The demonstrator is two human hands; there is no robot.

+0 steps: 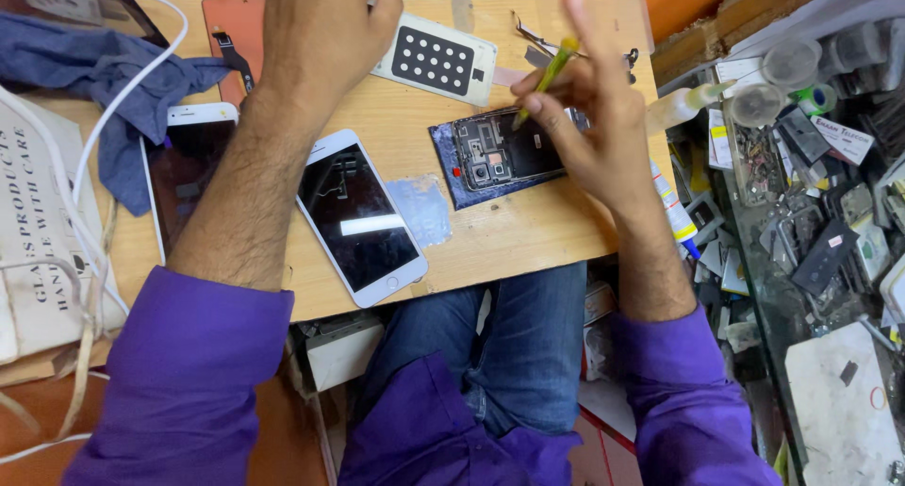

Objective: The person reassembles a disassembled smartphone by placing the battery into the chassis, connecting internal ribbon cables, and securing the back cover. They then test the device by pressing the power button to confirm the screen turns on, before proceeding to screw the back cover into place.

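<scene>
I see my right hand [594,118] pinching a slim yellow-green screwdriver [547,76], its tip set into the opened dark phone with blue-edged frame and exposed circuit boards [500,156] lying just beneath that grip on the light wooden table [509,231]. My left hand [316,29] rests flat and empty, well left of the grip, beside a white perforated phone back cover [438,60], with a white-framed smartphone with black screen [358,217] below.

On the wooden table [528,236] an opened phone [500,156] lies right of a face-up phone [358,224], a tablet [184,180] lies further left, a cloth [104,81] behind it, a cluttered shelf [811,213] at the table's right
</scene>
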